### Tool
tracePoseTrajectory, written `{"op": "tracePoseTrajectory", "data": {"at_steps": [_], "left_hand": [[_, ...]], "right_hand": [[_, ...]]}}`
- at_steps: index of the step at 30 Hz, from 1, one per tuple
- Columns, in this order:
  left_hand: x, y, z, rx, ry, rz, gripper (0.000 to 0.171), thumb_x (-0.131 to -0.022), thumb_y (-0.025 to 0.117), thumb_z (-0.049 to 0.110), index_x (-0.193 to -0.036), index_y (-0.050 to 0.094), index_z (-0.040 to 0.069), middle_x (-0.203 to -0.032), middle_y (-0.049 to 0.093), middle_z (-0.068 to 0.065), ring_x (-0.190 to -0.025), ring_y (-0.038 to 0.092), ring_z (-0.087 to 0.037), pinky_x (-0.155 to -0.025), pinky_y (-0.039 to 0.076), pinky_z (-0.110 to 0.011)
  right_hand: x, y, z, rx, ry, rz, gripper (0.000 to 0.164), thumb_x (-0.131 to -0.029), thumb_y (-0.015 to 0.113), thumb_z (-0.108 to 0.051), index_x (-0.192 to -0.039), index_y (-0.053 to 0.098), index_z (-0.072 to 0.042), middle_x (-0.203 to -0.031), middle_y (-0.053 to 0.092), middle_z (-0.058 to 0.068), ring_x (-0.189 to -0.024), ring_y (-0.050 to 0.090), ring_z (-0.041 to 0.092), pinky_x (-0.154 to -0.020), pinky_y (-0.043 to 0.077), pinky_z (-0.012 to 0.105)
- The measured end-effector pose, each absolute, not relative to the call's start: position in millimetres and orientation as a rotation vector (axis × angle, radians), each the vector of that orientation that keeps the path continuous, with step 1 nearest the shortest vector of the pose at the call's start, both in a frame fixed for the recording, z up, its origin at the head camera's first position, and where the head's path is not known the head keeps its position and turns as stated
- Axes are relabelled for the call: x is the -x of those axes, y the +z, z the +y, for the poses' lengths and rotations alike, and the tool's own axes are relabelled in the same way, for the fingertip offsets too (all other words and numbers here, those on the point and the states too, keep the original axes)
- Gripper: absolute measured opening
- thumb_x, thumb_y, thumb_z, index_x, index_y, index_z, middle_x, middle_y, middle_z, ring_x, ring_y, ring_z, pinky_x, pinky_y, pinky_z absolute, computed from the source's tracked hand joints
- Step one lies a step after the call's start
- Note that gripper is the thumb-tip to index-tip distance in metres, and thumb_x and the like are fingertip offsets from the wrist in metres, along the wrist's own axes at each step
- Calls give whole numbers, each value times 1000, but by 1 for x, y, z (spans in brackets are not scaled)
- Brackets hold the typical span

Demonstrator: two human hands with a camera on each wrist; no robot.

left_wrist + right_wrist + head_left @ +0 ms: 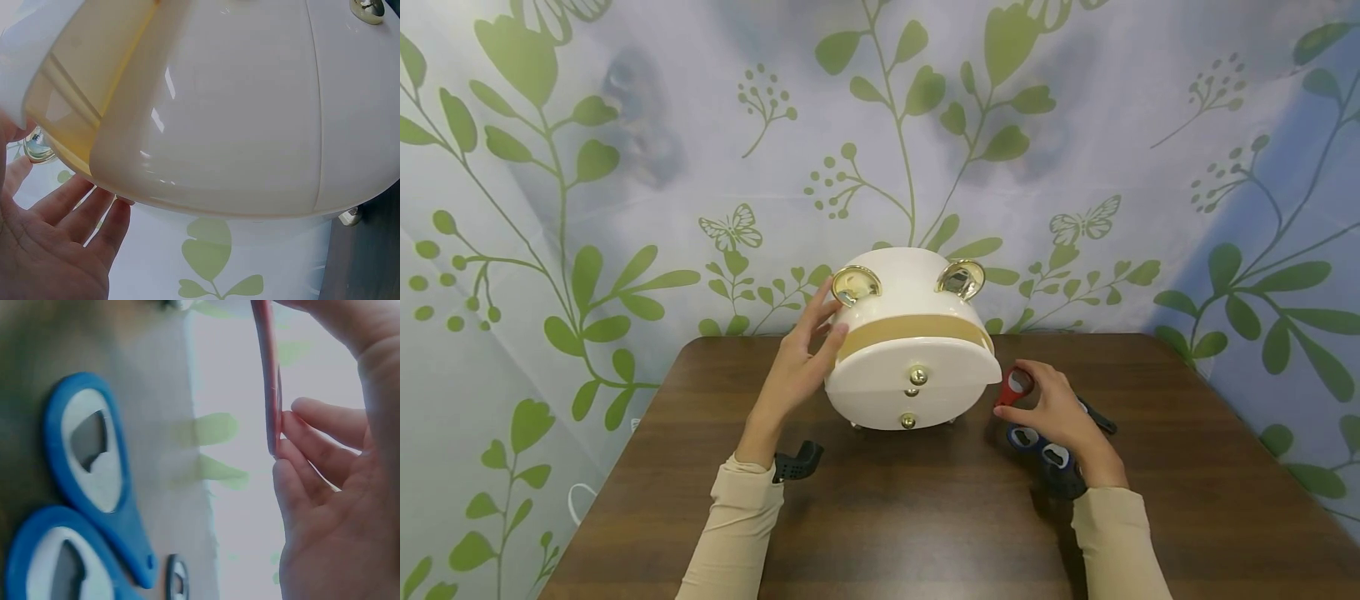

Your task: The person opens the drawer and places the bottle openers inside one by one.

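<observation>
Red opener (1016,386) | in R hand (1055,407) | long axis diag, wide end fwd

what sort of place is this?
Probably a makeshift recording corner: a leaf-print backdrop hangs close behind a wood-grain table, where a white gold-eared box stands beside blue-rimmed bottle openers.

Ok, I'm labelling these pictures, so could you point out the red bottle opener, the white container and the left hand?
Red bottle opener (271,381): right wrist view, on its thin edge.
White container (910,287): head view, on its upper surface.
Left hand (797,362): head view, middle of the hand.
</observation>
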State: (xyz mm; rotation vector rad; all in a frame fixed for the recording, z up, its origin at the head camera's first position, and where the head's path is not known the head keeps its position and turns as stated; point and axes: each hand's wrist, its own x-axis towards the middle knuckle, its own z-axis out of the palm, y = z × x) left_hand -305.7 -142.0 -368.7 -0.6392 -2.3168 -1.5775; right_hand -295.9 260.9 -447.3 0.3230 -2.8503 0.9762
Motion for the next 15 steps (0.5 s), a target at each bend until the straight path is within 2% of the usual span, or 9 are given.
{"op": "tracePoseTrajectory", "data": {"at_steps": [4, 15], "left_hand": [[306, -369, -142, 634, -1577, -2320, 67, -106, 56, 42, -162, 20, 48, -155, 50, -2, -145, 47, -18, -120, 40, -45], [305, -369, -141, 633, -1582, -2315, 66, -106, 57, 41, -160, 20, 53, -156, 50, -2, -146, 46, -16, -121, 39, -44]], "right_hand": [[293, -439, 260, -316, 982, -2827, 95, -84, 84, -47, -153, 40, 1, -151, 42, 27, -137, 35, 47, -106, 39, 75], [284, -415, 263, -292, 1079, -2787, 97, -84, 84, -48, -158, 37, -7, -160, 34, 24, -143, 36, 49, -108, 35, 78]]}}
